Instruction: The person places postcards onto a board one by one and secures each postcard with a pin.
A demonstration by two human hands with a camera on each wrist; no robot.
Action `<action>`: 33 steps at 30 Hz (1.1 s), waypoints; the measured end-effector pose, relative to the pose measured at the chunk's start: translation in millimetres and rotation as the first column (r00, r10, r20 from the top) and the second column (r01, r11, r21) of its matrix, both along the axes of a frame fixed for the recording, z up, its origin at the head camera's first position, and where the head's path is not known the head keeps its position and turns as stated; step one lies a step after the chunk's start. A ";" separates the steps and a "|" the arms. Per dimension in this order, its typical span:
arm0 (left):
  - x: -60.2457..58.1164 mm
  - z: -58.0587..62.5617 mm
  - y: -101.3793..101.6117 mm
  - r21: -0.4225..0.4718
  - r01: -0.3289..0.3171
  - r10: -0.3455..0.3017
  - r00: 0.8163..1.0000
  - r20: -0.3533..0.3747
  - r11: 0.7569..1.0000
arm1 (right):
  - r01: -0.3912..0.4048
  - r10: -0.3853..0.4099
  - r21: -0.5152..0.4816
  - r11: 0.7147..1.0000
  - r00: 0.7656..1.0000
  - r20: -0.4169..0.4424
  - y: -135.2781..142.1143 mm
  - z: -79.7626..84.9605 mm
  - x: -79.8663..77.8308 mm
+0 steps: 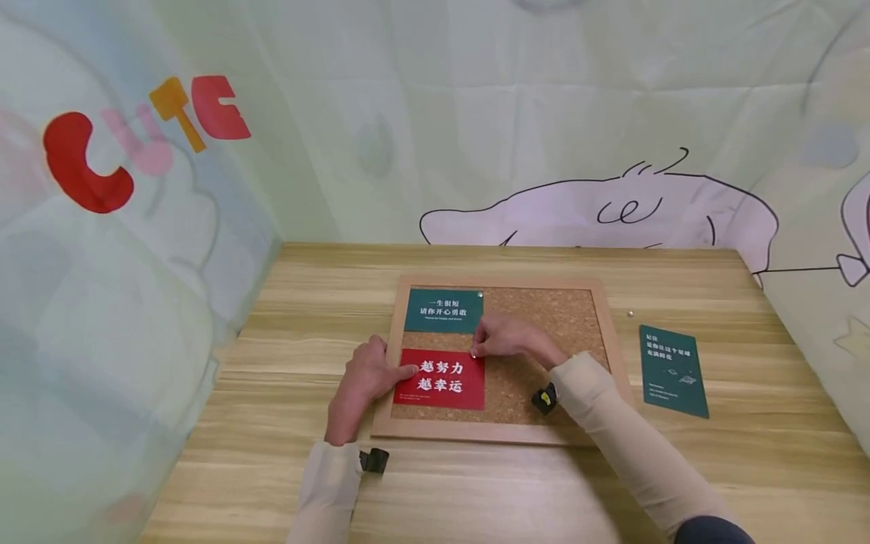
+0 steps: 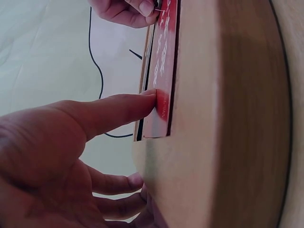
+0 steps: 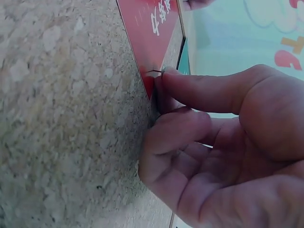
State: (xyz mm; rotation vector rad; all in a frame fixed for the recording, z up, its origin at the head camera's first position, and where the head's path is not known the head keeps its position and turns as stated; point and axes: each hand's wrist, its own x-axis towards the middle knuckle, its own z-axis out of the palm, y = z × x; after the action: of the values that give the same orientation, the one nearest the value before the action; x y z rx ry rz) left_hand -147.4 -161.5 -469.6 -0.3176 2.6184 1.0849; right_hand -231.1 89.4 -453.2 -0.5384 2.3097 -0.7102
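Note:
A wood-framed corkboard (image 1: 544,325) lies on the table. On its lower left is a red card (image 1: 440,399) with white characters, below a green card (image 1: 424,296) held by a pushpin (image 1: 479,295) at its top right corner. The thumb of my left hand (image 1: 365,375) presses on the red card's left side, its other fingers along the frame's outer edge. My right hand (image 1: 508,336) pinches a thumbtack (image 3: 156,71) between thumb and forefinger. The tack's thin needle shows between the fingertips and the red card's top right corner.
Right of the board a second green card (image 1: 669,389) with white print lies on the wooden table (image 1: 326,302). Another small tack (image 1: 630,313) sits just above that card. Behind the table hangs a printed cloth backdrop (image 1: 476,136).

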 end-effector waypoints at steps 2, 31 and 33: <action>-0.3 0.5 0.0 0.003 -0.003 0.003 1.000 -0.002 1.000 | 0.004 -0.004 0.012 1.000 1.000 0.003 -1.1 1.4 0.2; 1.0 -1.4 -2.0 -0.003 0.003 -0.003 1.000 -0.011 1.000 | 0.011 -0.010 0.081 0.997 1.000 -0.011 -14.3 6.4 2.8; 0.8 -1.6 -1.6 0.005 0.000 0.000 1.000 -0.006 1.000 | 0.011 -0.011 0.099 0.995 1.000 -0.001 -15.5 8.9 2.0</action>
State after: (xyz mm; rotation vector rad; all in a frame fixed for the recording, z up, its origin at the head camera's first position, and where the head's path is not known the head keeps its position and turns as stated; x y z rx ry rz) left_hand -146.6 -163.1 -471.2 -0.3137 2.6212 1.0936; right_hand -229.1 73.8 -444.3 -0.4806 2.3358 -0.5971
